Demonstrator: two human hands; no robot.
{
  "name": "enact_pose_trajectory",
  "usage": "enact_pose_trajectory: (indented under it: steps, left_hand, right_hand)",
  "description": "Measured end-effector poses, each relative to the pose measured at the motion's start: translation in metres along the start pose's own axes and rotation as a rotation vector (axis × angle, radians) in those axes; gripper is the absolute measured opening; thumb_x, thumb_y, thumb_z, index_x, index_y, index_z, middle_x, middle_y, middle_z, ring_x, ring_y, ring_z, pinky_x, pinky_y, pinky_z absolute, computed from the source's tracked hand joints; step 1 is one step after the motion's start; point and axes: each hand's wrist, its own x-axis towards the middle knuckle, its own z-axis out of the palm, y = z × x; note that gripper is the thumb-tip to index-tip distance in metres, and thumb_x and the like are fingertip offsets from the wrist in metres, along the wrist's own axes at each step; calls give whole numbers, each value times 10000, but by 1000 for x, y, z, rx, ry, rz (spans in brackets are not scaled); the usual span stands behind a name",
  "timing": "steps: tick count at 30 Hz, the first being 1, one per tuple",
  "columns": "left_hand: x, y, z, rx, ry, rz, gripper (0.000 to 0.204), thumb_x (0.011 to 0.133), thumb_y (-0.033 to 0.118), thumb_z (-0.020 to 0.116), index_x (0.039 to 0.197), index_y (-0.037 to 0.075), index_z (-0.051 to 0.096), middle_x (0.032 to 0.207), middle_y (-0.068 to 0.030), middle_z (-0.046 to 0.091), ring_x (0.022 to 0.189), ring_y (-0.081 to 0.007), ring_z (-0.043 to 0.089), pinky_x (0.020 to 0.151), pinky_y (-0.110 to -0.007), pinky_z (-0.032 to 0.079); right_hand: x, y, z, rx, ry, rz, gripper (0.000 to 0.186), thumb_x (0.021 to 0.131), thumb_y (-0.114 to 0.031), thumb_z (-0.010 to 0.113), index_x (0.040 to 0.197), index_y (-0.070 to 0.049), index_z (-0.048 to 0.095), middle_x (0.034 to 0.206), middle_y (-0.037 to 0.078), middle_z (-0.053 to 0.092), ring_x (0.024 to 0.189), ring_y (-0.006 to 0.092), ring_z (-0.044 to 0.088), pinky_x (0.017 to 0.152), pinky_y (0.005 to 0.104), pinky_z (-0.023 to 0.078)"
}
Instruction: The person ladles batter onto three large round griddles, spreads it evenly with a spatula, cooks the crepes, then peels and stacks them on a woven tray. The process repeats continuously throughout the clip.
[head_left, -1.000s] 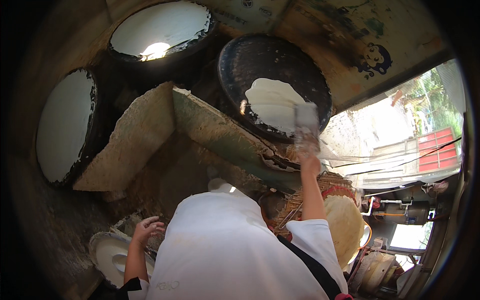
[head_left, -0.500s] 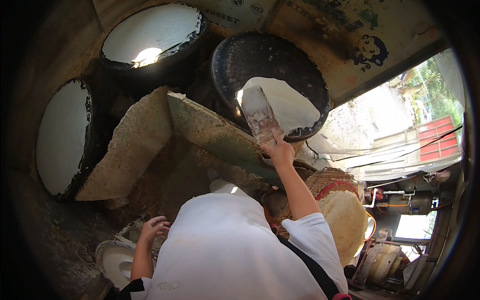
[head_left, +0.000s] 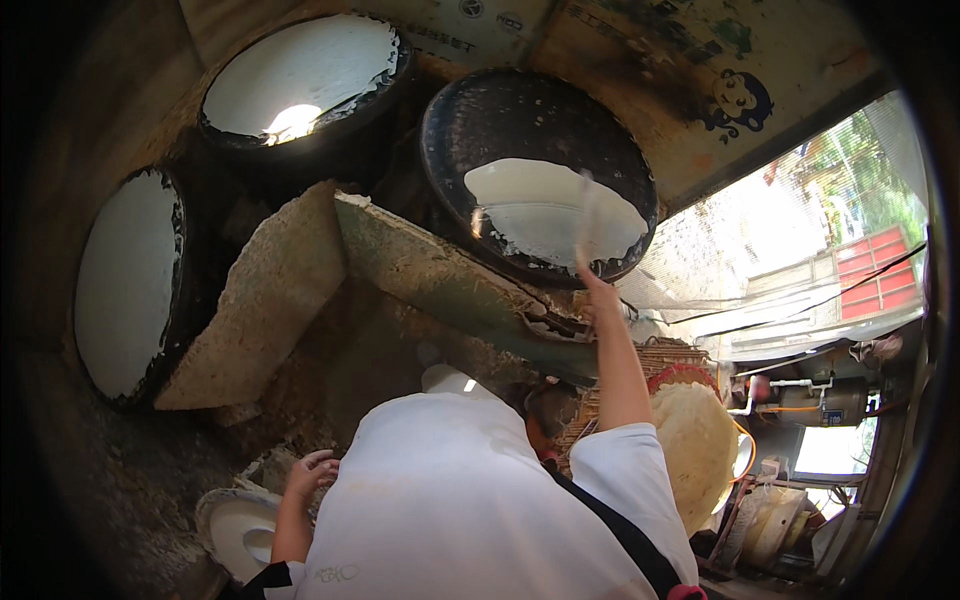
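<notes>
My right hand (head_left: 602, 300) grips the lower end of a flat scraper (head_left: 587, 225). Its blade, turned nearly edge-on and smeared by motion, is over the white batter (head_left: 525, 185) on a large dark round griddle (head_left: 520, 115). The batter covers the near part of this griddle, with a ragged front edge; the far part is bare and dark. My left hand (head_left: 310, 476) hangs low beside my body with loosely bent, parted fingers and nothing visible in them. Below it stands a round tub (head_left: 208, 520) with white stuff and a bowl-like shape inside.
Two more round griddles, one at the far left (head_left: 300, 70) and one at the left (head_left: 125, 285), bear white layers. Rough upright slabs (head_left: 270, 280) divide them from me. At my right lies a round pile of pale sheets (head_left: 690, 450) by a woven mat. Mesh covers the window (head_left: 750, 250).
My right hand has moved right with the scraper, whose broad face has turned edge-on. The batter now reaches wider along the griddle's near side. My left hand has barely moved.
</notes>
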Motion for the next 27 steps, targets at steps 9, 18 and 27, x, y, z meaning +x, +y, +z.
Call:
enact_pose_trajectory:
  steps: [9, 18, 27]
  left_hand:
    - [5, 0, -6, -156, 29, -13, 443, 812, 123, 628, 1211, -1, 481, 999, -132, 632, 796, -199, 651, 616, -274, 519]
    - [-12, -7, -3, -21, 63, -8, 426, 823, 128, 603, 1211, 0, 482, 1001, -122, 635, 821, -186, 637, 643, -301, 519]
    - [-2, -2, 8, -29, 48, 27, 435, 820, 132, 603, 1216, 0, 480, 999, -122, 640, 806, -191, 643, 625, -290, 514]
  right_hand:
    - [-31, -1, 68, -1142, 159, -696, 633, 693, -438, 682, 1278, -287, 497, 851, 162, 655, 727, 292, 633, 653, 414, 482]
    - [109, 54, -91, -695, 261, -394, 368, 730, -391, 686, 1052, -226, 619, 601, 59, 562, 539, 198, 555, 507, 345, 434]
    - [18, -22, 45, -236, -71, -344, 423, 714, -502, 677, 918, -138, 610, 598, 31, 508, 543, 188, 491, 523, 349, 408]
